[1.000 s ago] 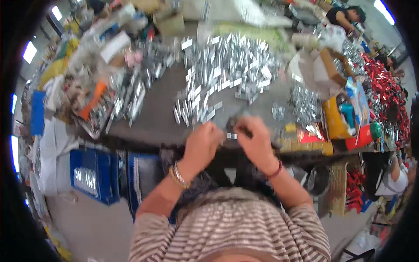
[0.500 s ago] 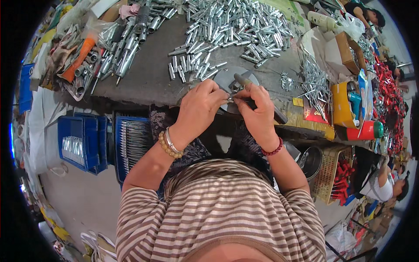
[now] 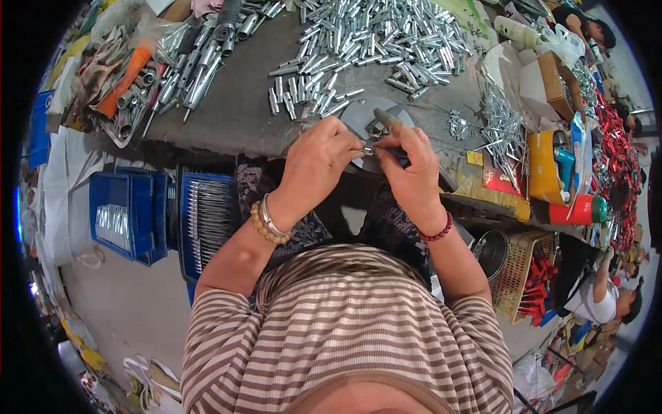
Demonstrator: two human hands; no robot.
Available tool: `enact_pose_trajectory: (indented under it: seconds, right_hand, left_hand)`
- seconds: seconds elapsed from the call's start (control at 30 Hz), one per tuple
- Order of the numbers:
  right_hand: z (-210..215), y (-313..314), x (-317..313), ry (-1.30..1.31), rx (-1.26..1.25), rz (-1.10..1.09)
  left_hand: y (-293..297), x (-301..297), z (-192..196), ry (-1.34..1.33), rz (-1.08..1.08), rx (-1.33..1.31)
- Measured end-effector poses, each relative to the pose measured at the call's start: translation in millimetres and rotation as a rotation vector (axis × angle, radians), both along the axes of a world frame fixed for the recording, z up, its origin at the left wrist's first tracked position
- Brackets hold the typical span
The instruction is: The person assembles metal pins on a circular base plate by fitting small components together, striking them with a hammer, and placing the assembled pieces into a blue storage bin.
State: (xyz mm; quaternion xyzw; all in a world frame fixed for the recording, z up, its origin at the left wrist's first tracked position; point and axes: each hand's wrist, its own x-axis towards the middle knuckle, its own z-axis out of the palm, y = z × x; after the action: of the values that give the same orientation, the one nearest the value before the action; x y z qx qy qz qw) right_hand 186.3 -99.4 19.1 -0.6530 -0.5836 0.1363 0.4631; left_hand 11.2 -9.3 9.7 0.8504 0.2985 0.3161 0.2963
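Left hand [image 3: 318, 160] pinches a small metal part [image 3: 368, 149] at its fingertips; right hand [image 3: 412, 172] is clamped on a dark tool [image 3: 387, 119] touching that part. Loose metal pins [image 3: 310, 96] lie just beyond the grip; blue crate [image 3: 207, 214] sits below-left.

Hands [image 3: 365, 162] nearer the body (fingertips closer together).

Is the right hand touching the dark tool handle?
Touching. The head view shows the right hand wrapped around the dark tool handle, whose end sticks out above the fingers.
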Motion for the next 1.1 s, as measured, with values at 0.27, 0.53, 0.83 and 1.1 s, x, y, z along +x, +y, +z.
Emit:
enact_pose_trajectory:
  seconds: [0.27,0.53,0.83,1.1]
  right_hand:
    - [-5.1,0.2,4.5,0.014,0.088,0.027]
    - [4.5,1.4,1.9,-0.03,0.016,0.07]
    - [11.5,7.6,2.9,-0.174,0.025,0.121]
    - [33.2,-14.8,30.4,-0.475,0.02,-0.022]
  left_hand:
    - [0.6,-1.0,0.5,-0.001,-0.019,-0.025]
    - [5.2,-2.9,-2.6,-0.016,-0.045,0.092]
    - [6.0,-3.6,-2.3,0.034,-0.058,0.106]
    - [5.3,-1.0,-2.8,-0.01,-0.052,0.073]
